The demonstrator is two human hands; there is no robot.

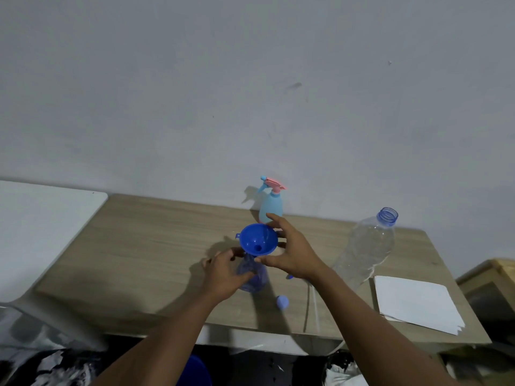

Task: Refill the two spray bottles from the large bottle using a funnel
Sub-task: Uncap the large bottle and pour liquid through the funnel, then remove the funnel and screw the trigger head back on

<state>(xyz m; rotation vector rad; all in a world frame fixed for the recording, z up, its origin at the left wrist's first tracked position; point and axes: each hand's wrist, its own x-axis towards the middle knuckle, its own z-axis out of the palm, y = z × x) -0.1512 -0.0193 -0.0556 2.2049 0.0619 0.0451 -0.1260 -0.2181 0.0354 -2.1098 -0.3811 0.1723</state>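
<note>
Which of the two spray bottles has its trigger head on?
The light blue spray bottle by the wall, topped with a pink trigger head. The translucent blue spray bottle, gripped by the left hand, carries a blue funnel instead.

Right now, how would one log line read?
stage: funnel fitting | left hand: grips blue bottle | right hand: holds funnel at its neck | large bottle: uncapped, untouched
</note>
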